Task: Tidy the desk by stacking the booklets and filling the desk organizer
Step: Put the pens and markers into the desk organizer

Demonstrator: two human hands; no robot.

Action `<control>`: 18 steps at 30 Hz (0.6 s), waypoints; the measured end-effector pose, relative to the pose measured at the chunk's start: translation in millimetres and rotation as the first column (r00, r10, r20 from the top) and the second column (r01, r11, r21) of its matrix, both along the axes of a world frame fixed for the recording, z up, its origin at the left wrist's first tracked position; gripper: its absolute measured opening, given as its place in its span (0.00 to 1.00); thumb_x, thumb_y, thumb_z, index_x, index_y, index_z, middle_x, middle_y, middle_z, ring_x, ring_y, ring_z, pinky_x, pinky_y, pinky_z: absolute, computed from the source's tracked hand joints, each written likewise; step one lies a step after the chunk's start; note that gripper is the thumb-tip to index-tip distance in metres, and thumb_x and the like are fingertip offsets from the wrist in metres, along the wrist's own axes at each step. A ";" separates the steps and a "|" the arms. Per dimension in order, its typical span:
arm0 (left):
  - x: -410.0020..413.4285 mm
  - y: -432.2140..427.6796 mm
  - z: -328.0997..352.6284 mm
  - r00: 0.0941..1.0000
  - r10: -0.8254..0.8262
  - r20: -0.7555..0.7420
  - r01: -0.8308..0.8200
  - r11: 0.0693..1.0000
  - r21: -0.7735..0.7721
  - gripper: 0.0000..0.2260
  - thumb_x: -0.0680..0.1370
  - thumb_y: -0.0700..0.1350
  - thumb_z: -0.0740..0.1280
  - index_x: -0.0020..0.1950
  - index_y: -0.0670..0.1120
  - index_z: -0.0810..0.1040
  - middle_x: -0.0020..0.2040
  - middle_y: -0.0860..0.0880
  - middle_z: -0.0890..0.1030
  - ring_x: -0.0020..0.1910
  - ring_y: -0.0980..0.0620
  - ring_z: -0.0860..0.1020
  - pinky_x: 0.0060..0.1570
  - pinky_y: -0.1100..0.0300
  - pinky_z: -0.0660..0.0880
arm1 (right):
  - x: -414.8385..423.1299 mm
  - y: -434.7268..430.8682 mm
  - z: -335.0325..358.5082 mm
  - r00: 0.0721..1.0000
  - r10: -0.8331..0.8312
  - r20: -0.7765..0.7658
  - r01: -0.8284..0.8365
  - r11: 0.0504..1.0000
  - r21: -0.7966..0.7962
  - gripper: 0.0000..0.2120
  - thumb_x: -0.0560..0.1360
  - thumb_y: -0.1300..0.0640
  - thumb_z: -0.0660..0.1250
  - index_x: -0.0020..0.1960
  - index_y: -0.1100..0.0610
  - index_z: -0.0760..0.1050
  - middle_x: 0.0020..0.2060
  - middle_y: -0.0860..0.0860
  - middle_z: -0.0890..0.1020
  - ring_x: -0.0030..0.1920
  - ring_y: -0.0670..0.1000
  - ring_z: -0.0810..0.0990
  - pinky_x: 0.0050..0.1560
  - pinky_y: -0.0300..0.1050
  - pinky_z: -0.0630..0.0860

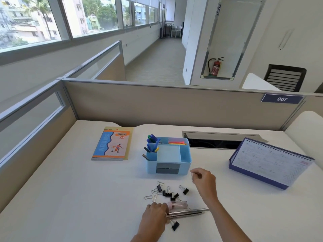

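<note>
A light blue desk organizer [174, 154] stands mid-desk, with pens [152, 142] in its left slots and coloured sticks [176, 142] at the back. Stacked booklets [111, 144] lie to its left. Several black binder clips [167, 192] and wire paper clips [152, 197] are scattered in front of the organizer. My left hand [154, 216] rests on a metal ruler [188, 213] and touches a pink-capped clear tube [177, 205]. My right hand [203, 180] hovers right of the organizer's front, fingers pinched together; whether it holds something small is unclear.
A purple desk calendar [269, 163] stands at the right. A cable slot [215, 141] opens in the desk behind the organizer. Beige partition walls [174, 105] close the back and left side. One binder clip [175, 225] lies near my left wrist.
</note>
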State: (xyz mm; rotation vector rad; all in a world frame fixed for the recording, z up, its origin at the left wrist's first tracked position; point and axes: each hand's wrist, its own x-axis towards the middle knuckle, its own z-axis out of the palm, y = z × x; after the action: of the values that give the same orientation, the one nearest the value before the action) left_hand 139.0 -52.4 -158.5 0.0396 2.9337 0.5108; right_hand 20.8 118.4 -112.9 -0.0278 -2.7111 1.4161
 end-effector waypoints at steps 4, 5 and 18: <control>7.6 -9.7 0.7 0.999 0.035 0.031 -0.040 0.984 0.175 0.08 0.77 0.47 0.62 0.55 0.54 0.77 0.52 0.56 0.78 0.56 0.55 0.72 0.52 0.65 0.66 | 18.4 26.9 -13.5 0.998 -0.051 0.039 0.051 0.998 -0.019 0.09 0.72 0.67 0.68 0.44 0.54 0.82 0.37 0.49 0.84 0.39 0.49 0.82 0.48 0.51 0.81; 10.5 -12.6 0.9 0.996 0.080 0.028 -0.084 0.965 0.248 0.07 0.76 0.48 0.64 0.51 0.55 0.78 0.48 0.58 0.79 0.53 0.58 0.74 0.49 0.68 0.67 | 22.7 32.1 -14.6 0.996 -0.075 0.050 0.077 0.996 -0.042 0.09 0.72 0.66 0.69 0.43 0.53 0.82 0.38 0.48 0.84 0.40 0.49 0.83 0.49 0.51 0.81; -13.2 4.5 40.9 0.903 0.424 0.072 -0.327 0.567 0.756 0.05 0.72 0.41 0.73 0.41 0.51 0.83 0.36 0.58 0.84 0.37 0.62 0.81 0.43 0.68 0.75 | 39.9 -34.6 18.6 0.950 0.235 0.205 -0.091 0.836 -0.541 0.04 0.73 0.64 0.71 0.48 0.60 0.82 0.39 0.58 0.85 0.43 0.56 0.85 0.47 0.49 0.82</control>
State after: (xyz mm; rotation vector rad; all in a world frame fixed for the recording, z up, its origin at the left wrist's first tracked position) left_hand 125.9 -47.9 -117.5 -0.4896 2.5708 1.8347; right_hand 60.7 83.9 -94.3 -0.0178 -2.4545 2.3281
